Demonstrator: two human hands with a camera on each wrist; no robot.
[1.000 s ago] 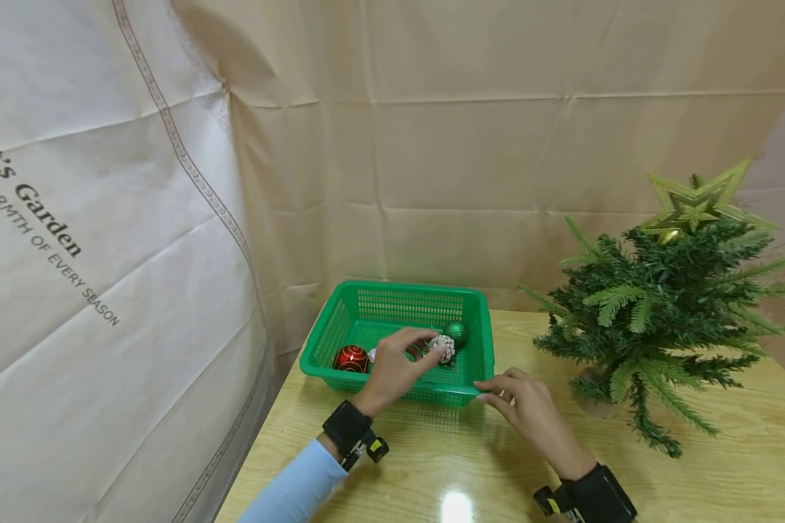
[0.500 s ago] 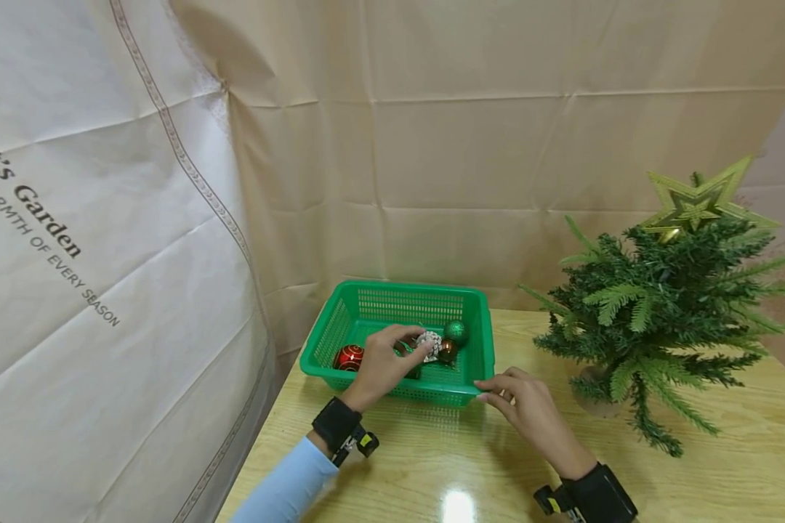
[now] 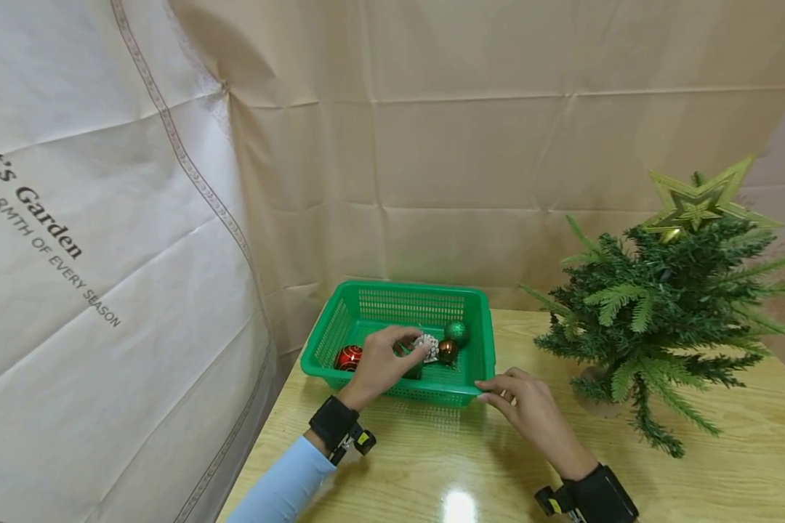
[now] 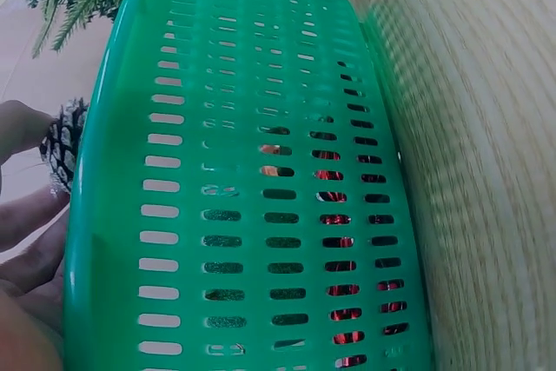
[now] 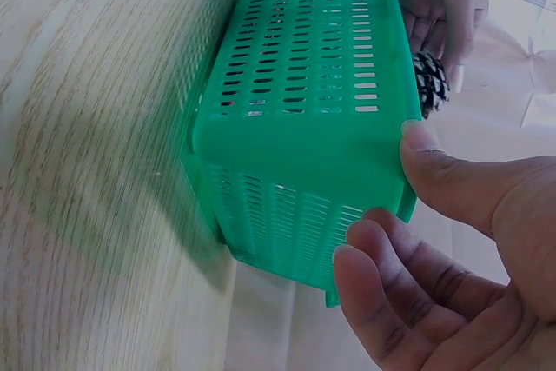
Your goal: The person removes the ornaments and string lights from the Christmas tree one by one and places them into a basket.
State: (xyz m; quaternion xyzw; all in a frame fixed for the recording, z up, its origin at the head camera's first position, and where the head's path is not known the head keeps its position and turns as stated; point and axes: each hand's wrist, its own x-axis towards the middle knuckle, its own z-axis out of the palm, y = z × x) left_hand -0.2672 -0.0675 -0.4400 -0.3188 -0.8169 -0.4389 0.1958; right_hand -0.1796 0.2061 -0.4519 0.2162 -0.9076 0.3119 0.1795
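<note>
My left hand (image 3: 381, 363) pinches a white-tipped pine cone (image 3: 428, 349) over the green plastic basket (image 3: 330, 327). From the left wrist, the pine cone (image 4: 62, 147) shows between the fingers, partly behind the rim. At the basket's near right corner, my right hand (image 3: 530, 410) pinches the rim; the right wrist view shows the thumb (image 5: 424, 141) on the edge and the fingers below it. Inside the basket lie a red ball with gold swirls (image 3: 349, 357), a glittery green ball (image 3: 456, 333) and a shiny brown ball (image 3: 448, 351). Other green things are partly hidden behind my left hand.
A small artificial Christmas tree (image 3: 667, 305) stands right of the basket, a gold star (image 3: 696, 203) on its top. Wooden tabletop (image 3: 405, 472) lies under everything. Beige cloth (image 3: 458, 160) hangs behind, and a white printed cloth (image 3: 118, 276) hangs on the left.
My left hand has shifted a little to the left with the pine cone, uncovering the brown ball. My right hand has stayed on the basket corner.
</note>
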